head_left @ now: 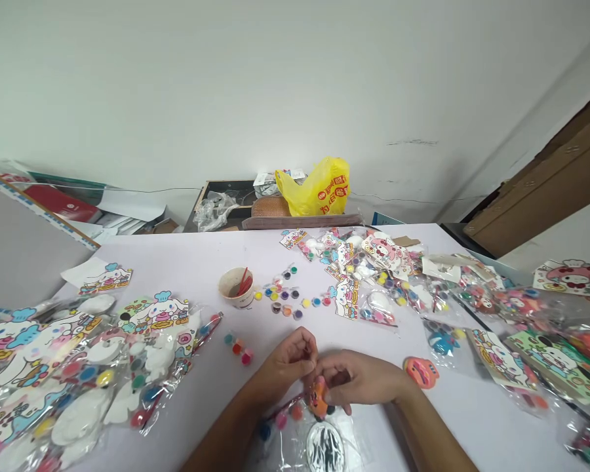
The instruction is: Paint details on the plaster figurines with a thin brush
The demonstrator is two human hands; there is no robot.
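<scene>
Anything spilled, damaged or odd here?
Dark scuff marks on the wall, right of the yellow bag, stand out against its pale surface. No spill shows around the cup; the orange figure in the right hand is too small to judge.

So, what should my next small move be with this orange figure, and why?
Probably ease the orange figure down toward the striped oval at the clear bag. Your right hand holds the figure just beyond the oval, and your left hand is close by, so it might steady the bag. I can't tell whether the figure is already partly inside.
</scene>
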